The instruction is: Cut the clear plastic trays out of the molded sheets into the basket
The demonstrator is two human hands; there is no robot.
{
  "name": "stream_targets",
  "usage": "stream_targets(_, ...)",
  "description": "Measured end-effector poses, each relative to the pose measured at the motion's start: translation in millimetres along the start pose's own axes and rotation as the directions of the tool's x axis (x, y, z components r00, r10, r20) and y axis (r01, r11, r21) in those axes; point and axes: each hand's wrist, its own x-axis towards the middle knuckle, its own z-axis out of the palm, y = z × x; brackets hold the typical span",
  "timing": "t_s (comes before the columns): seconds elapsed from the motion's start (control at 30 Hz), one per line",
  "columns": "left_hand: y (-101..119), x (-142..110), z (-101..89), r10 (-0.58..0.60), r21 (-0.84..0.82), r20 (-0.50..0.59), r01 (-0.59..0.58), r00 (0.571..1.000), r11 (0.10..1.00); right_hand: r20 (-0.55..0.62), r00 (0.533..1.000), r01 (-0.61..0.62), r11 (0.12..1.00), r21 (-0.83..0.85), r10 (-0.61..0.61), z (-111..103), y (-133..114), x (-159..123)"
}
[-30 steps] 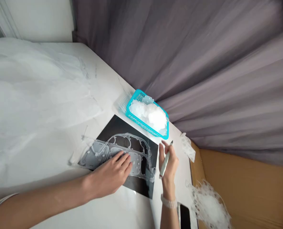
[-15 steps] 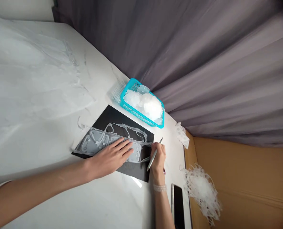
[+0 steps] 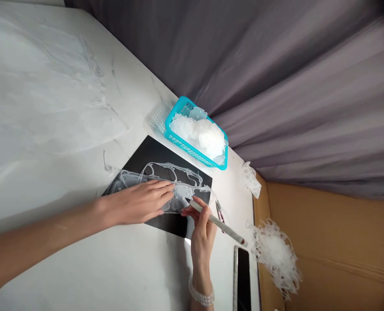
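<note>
1. Pressing flat, our left hand (image 3: 136,202) lies with its fingers together on a translucent cut-out sheet (image 3: 186,190), holding it down without gripping it.
2. Our right hand (image 3: 202,229) is narrowly closed, pinching a white pen-shaped tool (image 3: 216,221) between thumb and fingers. The tool slants across the hand, its tip at the sheet just beside our left fingertips (image 3: 172,185). We cannot tell what kind of tip it has.
3. A beaded bracelet (image 3: 201,296) circles our right wrist. Near it, to the right, a black-screened phone (image 3: 243,278) lies on the white marble-patterned table (image 3: 49,95).
4. The translucent sheet rests on a black backing sheet (image 3: 159,151), which lies on the table, tilted at an angle to the table's edge.
5. Small snips (image 3: 219,211) lie just right of the backing sheet, near our right hand.
6. Farther right, a lacy white scrap cluster (image 3: 274,255) sits against a cardboard panel (image 3: 328,242), and a perforated white strip (image 3: 251,180) lies at the table's far edge.
7. Farthest on the table, a teal basket (image 3: 192,154) holds a heap of white translucent scraps (image 3: 200,136), with a mesh scrap (image 3: 159,116) beside it. Behind them hangs a mauve-grey curtain (image 3: 243,56).
</note>
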Motion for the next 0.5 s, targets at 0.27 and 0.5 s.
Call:
stream_targets(0.27, 0.3, 0.9, -13.6, -0.051, -0.119, 0.087, 0.061, 0.995, 0.991, 0.113, 0.982, 0.176, 0.948, -0.267, -0.151, 18.9, -2.0, -2.8)
stream_targets(0.5, -6.1, 0.8, -11.1, 0.013, 0.0, 0.075, -0.013, 0.997, 1.0, 0.14, 0.966, 0.253, 0.905, -0.343, -0.217, 22.6, -1.3, -5.4)
